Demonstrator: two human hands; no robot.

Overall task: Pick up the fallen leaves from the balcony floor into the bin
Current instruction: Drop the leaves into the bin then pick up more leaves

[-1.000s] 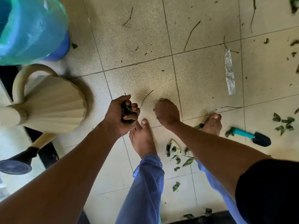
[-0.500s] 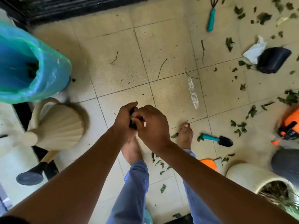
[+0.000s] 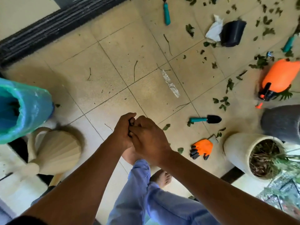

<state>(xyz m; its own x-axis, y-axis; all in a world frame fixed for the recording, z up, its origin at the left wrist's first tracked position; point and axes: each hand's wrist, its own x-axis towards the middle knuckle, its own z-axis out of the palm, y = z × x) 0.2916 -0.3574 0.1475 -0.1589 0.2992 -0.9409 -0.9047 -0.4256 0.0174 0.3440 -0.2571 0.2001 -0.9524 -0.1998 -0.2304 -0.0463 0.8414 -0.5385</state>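
Observation:
My left hand [image 3: 123, 132] grips a small bunch of dark leaves [image 3: 130, 122] above the tiled floor. My right hand [image 3: 149, 140] is pressed against it from the right, fingers curled onto the same bunch. The bin [image 3: 21, 109], lined with a blue-green plastic bag, stands at the left with its mouth open and dark leaves inside. Several green leaves [image 3: 222, 103] lie scattered over the floor at the right and far right, with thin twigs [image 3: 135, 70] on the middle tiles.
A cream watering can [image 3: 55, 150] stands below the bin. To the right lie a teal trowel [image 3: 206, 119], an orange glove [image 3: 202, 148], a cream plant pot [image 3: 235, 143], an orange sprayer [image 3: 280, 77], a grey pot [image 3: 282, 122], a black pot [image 3: 232, 33] and a teal rake [image 3: 166, 13].
My right hand came from the floor to join my left hand on the leaf bunch. I rose and the view pulled back, showing more of the floor and the bin's mouth.

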